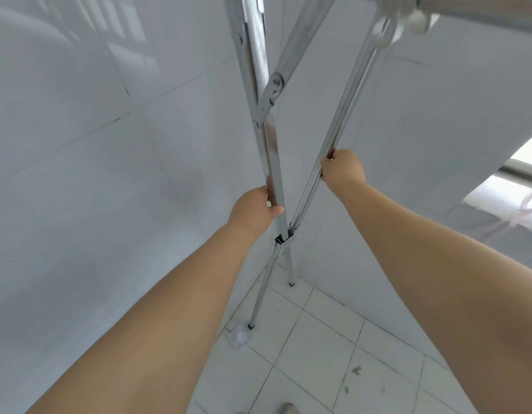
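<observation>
Shiny bare-metal rack legs (270, 150) (black plastic feet); glossy wall tiles (94, 144); matt floor tiles (318, 354)

No legible text, labels or numbers anywhere.

Light: bright, even daylight entered from the window (509, 186) at right.
Glare: window overexposed.
Distortion: wide-angle bowing at edges.
Focus: top rods blurred.

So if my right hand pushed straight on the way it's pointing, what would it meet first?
Past the slanted rack bar it grips, the right hand would probably meet the rack's upright leg; depth is unclear.
</observation>
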The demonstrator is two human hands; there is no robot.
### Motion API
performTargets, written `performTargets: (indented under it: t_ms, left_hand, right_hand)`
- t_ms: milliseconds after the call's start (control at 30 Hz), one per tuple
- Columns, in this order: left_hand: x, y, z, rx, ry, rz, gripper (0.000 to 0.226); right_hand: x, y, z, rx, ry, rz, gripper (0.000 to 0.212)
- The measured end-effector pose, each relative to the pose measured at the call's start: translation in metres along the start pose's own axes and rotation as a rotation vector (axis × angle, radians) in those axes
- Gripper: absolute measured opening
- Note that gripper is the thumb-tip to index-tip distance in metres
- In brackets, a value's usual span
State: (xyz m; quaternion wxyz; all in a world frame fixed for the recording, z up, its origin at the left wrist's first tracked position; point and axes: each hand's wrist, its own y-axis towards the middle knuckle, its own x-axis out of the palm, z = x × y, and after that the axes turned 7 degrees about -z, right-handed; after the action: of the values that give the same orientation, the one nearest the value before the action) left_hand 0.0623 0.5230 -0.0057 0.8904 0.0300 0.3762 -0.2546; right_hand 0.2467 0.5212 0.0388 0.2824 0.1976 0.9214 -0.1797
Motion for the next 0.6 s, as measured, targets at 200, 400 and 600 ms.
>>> performTargets:
  t_ms: [200,400,600]
  left_hand:
    - [-0.011,0.005,-0.008,0.011,0.012,0.001,0.009]
    - [-0.029,0.011,-0.025,0.000,0.014,0.028,0.016]
    - [-0.044,0.015,-0.038,-0.028,0.069,0.033,0.022]
  right_hand:
    - [0.007,0.003,-0.016,0.020,0.027,0.005,0.026]
    - [0.027,0.005,-0.039,0.038,0.040,-0.029,0.028]
    - [0.044,0.007,-0.057,0.035,-0.066,-0.069,0.030]
